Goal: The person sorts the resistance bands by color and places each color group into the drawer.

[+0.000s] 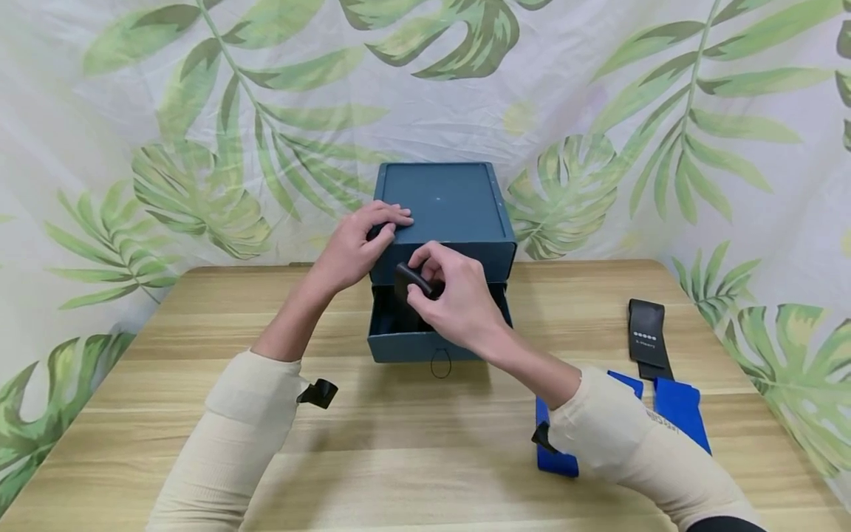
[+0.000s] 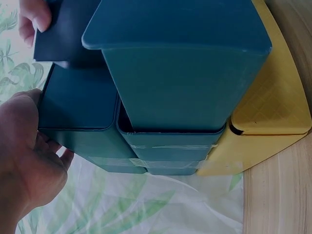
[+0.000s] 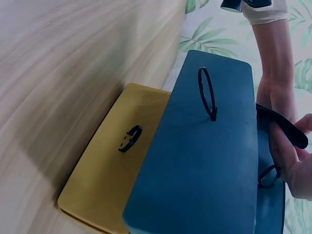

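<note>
one black object (image 1: 407,292), open drawer (image 1: 405,349)

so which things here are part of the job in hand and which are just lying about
In the job:
- black object, held in the right hand
- open drawer, beneath it
- drawer unit, touched by the left hand

Lying about:
- folded black item, far right
- blue pieces, partly behind the right sleeve
</note>
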Tool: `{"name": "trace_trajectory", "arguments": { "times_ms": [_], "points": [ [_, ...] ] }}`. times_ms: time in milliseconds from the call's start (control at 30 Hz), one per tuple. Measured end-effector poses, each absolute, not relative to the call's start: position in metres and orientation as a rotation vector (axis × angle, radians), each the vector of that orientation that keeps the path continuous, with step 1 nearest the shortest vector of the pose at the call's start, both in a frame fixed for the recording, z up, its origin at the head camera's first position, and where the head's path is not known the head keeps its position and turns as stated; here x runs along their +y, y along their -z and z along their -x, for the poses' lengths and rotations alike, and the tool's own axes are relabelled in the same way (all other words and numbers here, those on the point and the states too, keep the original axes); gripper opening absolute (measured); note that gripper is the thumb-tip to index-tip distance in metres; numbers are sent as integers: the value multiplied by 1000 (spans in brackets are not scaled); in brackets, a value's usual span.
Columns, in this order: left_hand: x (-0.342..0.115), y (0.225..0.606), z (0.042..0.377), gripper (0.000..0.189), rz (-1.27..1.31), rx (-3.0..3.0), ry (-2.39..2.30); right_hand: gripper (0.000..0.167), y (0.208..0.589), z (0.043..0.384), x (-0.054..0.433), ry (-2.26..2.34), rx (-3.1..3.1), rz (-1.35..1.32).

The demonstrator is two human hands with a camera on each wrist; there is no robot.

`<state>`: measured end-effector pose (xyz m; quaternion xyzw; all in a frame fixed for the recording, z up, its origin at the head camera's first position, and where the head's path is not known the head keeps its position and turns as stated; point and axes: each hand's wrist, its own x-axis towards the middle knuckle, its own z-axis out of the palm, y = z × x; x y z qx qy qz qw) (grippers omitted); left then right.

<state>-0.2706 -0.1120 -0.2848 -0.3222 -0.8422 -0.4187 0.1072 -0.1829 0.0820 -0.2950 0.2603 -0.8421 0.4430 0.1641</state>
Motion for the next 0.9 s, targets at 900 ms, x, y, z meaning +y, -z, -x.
{"name": "trace_trajectory", "arguments": {
  "times_ms": [900],
  "points": [
    [-111,285,271,32,939,-2483,1207,20,299,170,124,-1301,-2452,-682]
  ]
}}
